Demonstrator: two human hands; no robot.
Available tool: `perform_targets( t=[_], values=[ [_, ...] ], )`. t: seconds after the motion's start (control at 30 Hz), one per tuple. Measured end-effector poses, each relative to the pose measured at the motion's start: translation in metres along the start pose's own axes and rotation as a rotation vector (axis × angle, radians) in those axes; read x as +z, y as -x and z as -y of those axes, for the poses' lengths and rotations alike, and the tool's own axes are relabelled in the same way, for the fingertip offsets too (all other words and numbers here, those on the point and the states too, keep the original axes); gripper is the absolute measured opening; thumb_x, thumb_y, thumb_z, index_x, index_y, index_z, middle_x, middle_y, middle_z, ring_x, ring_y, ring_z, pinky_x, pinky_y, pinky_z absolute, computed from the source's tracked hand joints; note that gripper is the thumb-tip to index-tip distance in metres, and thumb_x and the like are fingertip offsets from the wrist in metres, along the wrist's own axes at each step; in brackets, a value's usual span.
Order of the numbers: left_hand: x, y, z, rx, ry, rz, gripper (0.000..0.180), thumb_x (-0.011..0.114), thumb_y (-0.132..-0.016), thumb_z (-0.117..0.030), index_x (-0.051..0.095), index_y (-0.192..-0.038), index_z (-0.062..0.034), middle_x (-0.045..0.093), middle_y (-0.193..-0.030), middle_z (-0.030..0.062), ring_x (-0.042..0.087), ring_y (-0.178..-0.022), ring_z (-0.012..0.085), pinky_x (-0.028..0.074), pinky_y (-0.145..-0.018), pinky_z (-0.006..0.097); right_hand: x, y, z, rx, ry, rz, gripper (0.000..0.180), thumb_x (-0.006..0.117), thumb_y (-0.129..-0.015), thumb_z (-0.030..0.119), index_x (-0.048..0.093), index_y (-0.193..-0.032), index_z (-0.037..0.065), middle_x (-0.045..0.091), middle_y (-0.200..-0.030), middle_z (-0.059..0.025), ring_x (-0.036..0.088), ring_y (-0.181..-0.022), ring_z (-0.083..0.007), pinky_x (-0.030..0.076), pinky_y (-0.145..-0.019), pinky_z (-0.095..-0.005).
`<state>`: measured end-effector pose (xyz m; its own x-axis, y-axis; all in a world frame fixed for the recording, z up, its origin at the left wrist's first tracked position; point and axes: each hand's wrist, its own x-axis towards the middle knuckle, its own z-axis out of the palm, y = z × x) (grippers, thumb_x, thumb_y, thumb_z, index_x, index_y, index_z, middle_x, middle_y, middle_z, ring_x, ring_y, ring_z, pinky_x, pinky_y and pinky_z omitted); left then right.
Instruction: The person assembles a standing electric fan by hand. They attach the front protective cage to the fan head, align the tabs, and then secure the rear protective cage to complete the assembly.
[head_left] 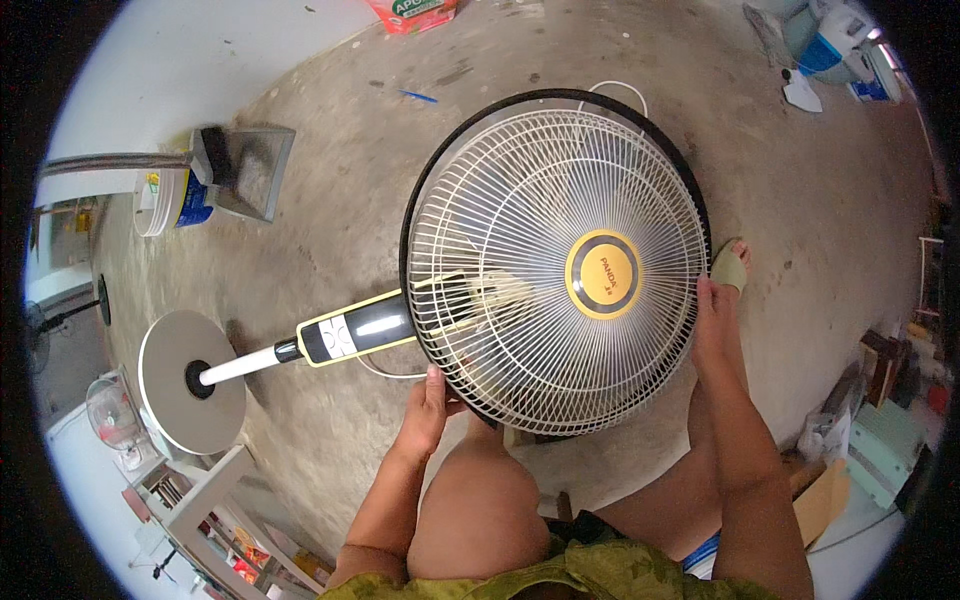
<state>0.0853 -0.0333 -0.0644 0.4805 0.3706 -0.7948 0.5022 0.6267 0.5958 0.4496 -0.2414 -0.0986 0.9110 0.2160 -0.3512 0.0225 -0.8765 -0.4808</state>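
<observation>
A pedestal fan lies across in front of me, its round head facing up. The white wire front grille has a yellow round badge at its middle. A black rim shows around the grille, most widely at the far side. My left hand holds the near left edge, thumb on top and fingers mostly hidden below. At the right edge, my right hand grips the rim, its fingertips partly out of sight. Leftward run the black control box, a white pole and a round white base.
A dustpan and a white bucket stand at the left. A blue pen-like item and a red bag lie on the far concrete floor. White shelving is at near left; a pale green box sits at near right.
</observation>
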Motion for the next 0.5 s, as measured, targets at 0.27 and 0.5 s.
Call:
perform_targets(
  t=[0.27,0.5],
  values=[
    [-0.001,-0.004,-0.016,0.288,-0.093,-0.030,0.060,0.029,-0.101,-0.034,0.001,-0.149,-0.0112,0.047,-0.131,0.0139,0.061,-0.094,0.0193,0.054,-0.074,0.030,-0.007,0.003,0.010,0.013,0.072,0.062,0.064,0.037,-0.096,0.051,0.054,-0.120,-0.005,0.045,-0.121,-0.0242,0.054,-0.110,-0.0357,0.041,-0.096,-0.0425],
    [-0.001,-0.020,-0.019,0.445,-0.105,-0.289,0.049,0.033,-0.101,-0.036,0.045,-0.128,0.0030,0.057,-0.110,0.0122,0.059,-0.097,0.0177,0.054,-0.073,0.028,-0.005,0.004,0.007,-0.005,0.138,0.036,0.069,0.035,-0.096,0.052,0.040,-0.135,-0.005,0.039,-0.132,-0.0254,0.046,-0.120,-0.0366,0.036,-0.101,-0.0432]
  ],
)
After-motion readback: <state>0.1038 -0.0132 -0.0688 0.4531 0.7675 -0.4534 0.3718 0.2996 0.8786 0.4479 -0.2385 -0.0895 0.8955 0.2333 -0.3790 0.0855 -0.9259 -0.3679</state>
